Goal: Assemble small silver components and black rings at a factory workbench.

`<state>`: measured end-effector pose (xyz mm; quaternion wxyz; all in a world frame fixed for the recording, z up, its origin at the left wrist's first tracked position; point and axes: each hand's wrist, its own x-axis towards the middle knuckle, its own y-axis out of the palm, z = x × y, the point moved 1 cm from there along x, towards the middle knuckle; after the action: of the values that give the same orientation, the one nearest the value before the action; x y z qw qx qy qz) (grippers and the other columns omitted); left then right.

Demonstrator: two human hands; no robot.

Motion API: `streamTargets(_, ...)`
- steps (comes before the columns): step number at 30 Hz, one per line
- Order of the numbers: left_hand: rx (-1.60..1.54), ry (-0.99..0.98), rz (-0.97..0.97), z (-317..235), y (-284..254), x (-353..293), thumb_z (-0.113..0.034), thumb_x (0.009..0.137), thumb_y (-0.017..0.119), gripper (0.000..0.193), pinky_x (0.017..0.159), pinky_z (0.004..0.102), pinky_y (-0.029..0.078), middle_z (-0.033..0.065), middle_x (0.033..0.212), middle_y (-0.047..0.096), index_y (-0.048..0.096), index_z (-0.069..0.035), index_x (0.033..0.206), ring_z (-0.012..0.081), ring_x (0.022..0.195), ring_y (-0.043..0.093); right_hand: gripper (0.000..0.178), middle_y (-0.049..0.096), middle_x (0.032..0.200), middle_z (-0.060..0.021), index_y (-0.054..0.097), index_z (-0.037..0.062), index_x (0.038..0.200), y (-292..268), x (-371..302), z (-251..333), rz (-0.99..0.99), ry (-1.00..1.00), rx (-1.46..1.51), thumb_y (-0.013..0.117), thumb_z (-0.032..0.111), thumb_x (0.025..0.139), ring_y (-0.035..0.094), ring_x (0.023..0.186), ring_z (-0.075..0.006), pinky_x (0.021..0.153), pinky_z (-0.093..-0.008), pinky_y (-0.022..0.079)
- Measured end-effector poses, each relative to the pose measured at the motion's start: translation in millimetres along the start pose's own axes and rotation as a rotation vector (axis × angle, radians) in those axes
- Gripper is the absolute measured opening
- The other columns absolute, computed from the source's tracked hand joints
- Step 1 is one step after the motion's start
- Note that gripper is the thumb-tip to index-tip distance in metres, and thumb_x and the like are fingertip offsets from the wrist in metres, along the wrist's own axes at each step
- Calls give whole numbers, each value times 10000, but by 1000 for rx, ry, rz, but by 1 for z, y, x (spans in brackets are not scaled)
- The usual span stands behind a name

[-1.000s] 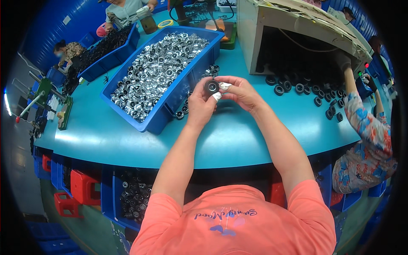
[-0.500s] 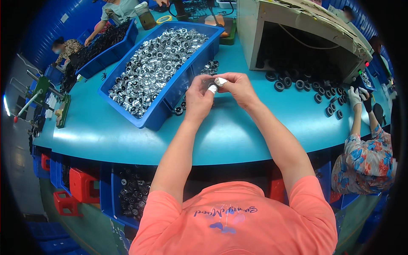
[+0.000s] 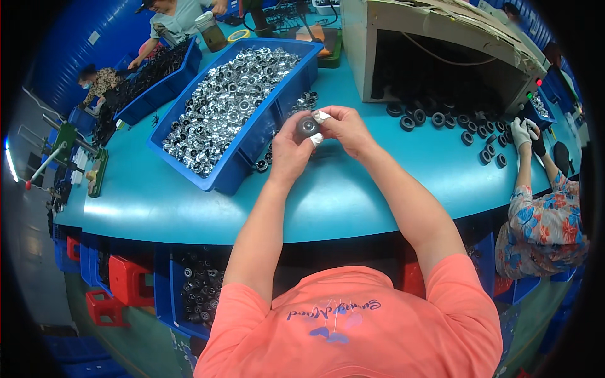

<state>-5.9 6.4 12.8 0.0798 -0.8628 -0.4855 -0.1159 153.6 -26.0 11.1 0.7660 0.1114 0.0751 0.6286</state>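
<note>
Between my two hands is a small dark toy wheel (image 3: 307,128), its round face with a paler centre turned up. My left hand (image 3: 290,150) is closed on its left side, the thumb with a white wrapping at the tip. My right hand (image 3: 348,131) grips from the other side, and a white wrapping covers its thumb tip too. Just left of my hands stands a blue bin (image 3: 234,165) heaped with shiny silver wheel hubs (image 3: 220,107). Several loose hubs (image 3: 262,165) lie along the bin's near right side, partly hidden by my left hand.
Loose black rubber tyres (image 3: 438,120) spread on the turquoise table (image 3: 353,208) before an open-fronted box (image 3: 368,63). At right a co-worker's gloved hand (image 3: 522,133) is near them. Another blue bin (image 3: 154,94) holds black parts at far left. A green hand press (image 3: 94,173) stands at the left edge.
The wheel has turned so its round face now shows between my fingers. Both hands stay close together in about the same place. The view has shifted slightly.
</note>
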Motion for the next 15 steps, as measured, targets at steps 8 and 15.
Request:
streamTargets(8, 517, 38, -100, -78, -90, -118, -149, 776, 794, 493, 840, 278, 498, 35, 1037, 599, 580, -15, 1200, 131, 926, 587, 255, 724, 833, -57, 743, 33, 1027, -18, -8, 23, -63, -178, -612, 706, 258, 915, 645, 774, -99, 713, -285, 528)
streamTargets(15, 258, -199, -372, -92, -179, -255, 3, 788, 733, 522, 717, 270, 547, 43, 994, 583, 539, 1, 1273, 130, 856, 611, 271, 743, 920, -81, 766, 71, 1044, -68, 6, 55, -138, -236, -1087, 720, 276, 874, 690, 845, -198, 777, -343, 550)
